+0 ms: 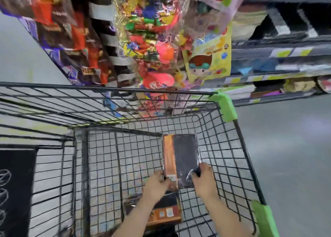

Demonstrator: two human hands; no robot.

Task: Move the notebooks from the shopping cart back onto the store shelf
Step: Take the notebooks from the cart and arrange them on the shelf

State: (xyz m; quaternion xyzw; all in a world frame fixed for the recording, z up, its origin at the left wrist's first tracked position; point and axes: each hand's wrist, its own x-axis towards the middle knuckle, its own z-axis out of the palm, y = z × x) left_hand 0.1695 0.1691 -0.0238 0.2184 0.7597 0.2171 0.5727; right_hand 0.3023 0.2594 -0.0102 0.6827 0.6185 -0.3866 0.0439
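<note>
A plastic-wrapped notebook [182, 156], black with an orange spine strip, is held over the black wire shopping cart [114, 147]. My left hand [156, 184] grips its near left corner and my right hand [204, 181] grips its near right corner. Below my left forearm another black and orange notebook [166, 213] lies on the cart floor, partly hidden by my arm. The store shelf [279, 61] with stacked paper goods runs along the upper right.
Colourful hanging packets and sticker sheets [148, 39] crowd the rack just beyond the cart's far rim. Green plastic corner guards [226, 107] mark the cart's right side. Grey floor [286, 147] lies to the right of the cart. The picture is motion-blurred.
</note>
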